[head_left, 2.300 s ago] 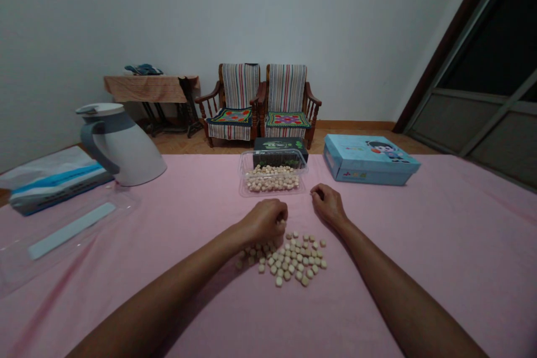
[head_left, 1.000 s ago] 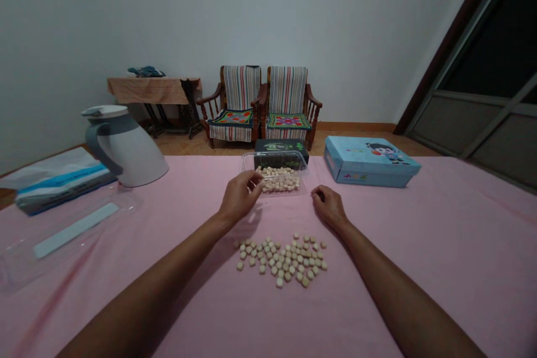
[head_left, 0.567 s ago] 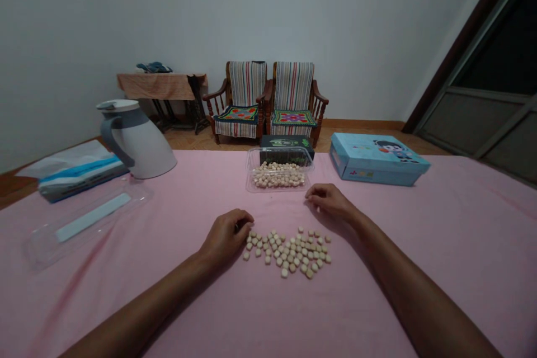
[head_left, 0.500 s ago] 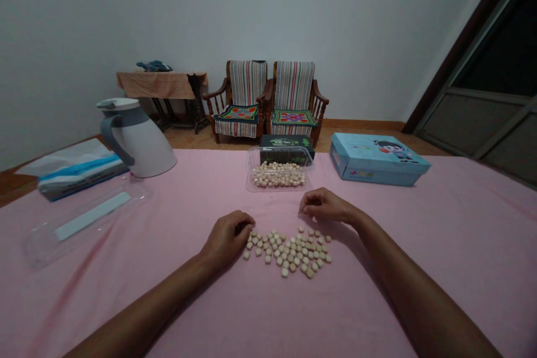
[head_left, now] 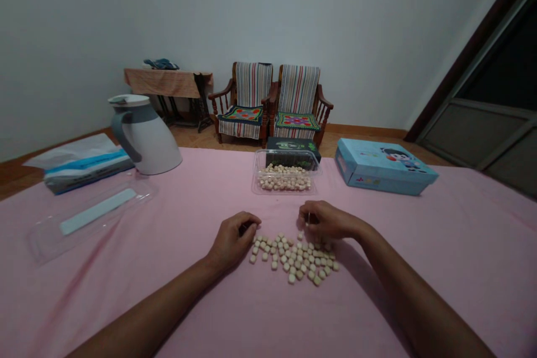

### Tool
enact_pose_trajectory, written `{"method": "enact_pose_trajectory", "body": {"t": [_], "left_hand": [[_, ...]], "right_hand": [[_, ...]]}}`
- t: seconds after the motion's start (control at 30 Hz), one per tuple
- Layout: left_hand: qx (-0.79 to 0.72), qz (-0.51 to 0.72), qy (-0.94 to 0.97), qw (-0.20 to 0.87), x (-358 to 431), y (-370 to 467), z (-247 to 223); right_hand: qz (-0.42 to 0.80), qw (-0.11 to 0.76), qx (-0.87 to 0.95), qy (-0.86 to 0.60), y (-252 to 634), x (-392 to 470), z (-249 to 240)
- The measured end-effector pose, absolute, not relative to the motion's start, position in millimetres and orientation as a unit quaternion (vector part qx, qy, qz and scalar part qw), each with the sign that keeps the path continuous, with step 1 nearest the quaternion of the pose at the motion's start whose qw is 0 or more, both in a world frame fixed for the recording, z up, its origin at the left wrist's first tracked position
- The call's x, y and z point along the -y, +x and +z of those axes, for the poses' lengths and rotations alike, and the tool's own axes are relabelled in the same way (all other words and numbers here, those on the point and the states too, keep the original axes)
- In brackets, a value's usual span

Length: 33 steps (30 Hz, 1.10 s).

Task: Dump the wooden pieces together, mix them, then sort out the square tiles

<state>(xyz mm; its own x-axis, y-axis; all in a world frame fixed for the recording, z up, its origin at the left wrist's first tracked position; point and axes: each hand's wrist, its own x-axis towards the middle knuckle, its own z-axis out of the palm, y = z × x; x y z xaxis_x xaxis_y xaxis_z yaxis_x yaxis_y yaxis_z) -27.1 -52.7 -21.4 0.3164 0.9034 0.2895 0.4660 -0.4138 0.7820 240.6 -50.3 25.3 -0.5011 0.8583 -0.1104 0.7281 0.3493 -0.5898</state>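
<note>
Several small pale cubes [head_left: 297, 260] lie loosely spread on the pink cloth [head_left: 201, 313]. At their left edge rests my left hand [head_left: 235, 238], its fingers curled together; what they hold, if anything, is hidden. My right hand [head_left: 327, 221] is over the back right of the cubes, thumb and fingers bent down with a gap between them, close to one cube [head_left: 300, 236]. Beyond both hands stands a clear plastic box [head_left: 257, 182] with many more pale cubes [head_left: 285, 178] in it.
Behind the clear box sits a black box [head_left: 293, 145]. A blue box [head_left: 377, 165] is at the back right. On the left are a white and grey jug [head_left: 155, 145], a tissue pack [head_left: 88, 170] and a clear plastic lid [head_left: 98, 212] with a white strip.
My right hand has come down and nearer, now over the back edge of the cubes. My left hand stays beside them. The whole view has shifted slightly.
</note>
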Motion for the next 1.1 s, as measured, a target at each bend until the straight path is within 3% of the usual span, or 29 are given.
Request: {"method": "enact_pose_trajectory", "body": {"t": [0.23, 0.33, 0.43, 0.6, 0.67, 0.93, 1.1], "left_hand": [[-0.453, 0.373, 0.740, 0.330, 50.5, -29.1, -23.4], [-0.450, 0.369, 0.742, 0.332, 50.9, -29.7, -22.4], [-0.450, 0.367, 0.739, 0.341, 50.4, -29.7, -22.1], [-0.447, 0.367, 0.737, 0.349, 49.5, -30.2, -24.3], [-0.446, 0.365, 0.738, 0.351, 49.8, -30.5, -24.7], [-0.446, 0.364, 0.744, 0.340, 50.0, -29.4, -22.0], [-0.441, 0.366, 0.744, 0.344, 50.3, -29.6, -23.0]], "right_hand": [[0.097, 0.332, 0.741, -0.576, 240.2, 9.9, 55.0], [0.084, 0.420, 0.681, -0.594, 245.4, -1.0, 51.4], [0.152, 0.382, 0.705, -0.578, 249.1, 8.0, 44.0], [0.307, 0.162, 0.801, -0.487, 238.6, 46.1, 30.0], [0.321, 0.112, 0.813, -0.473, 231.0, 57.0, 21.4], [0.251, 0.106, 0.834, -0.480, 222.4, 51.0, 17.0], [0.117, 0.237, 0.797, -0.543, 232.9, 16.3, 43.1]]}}
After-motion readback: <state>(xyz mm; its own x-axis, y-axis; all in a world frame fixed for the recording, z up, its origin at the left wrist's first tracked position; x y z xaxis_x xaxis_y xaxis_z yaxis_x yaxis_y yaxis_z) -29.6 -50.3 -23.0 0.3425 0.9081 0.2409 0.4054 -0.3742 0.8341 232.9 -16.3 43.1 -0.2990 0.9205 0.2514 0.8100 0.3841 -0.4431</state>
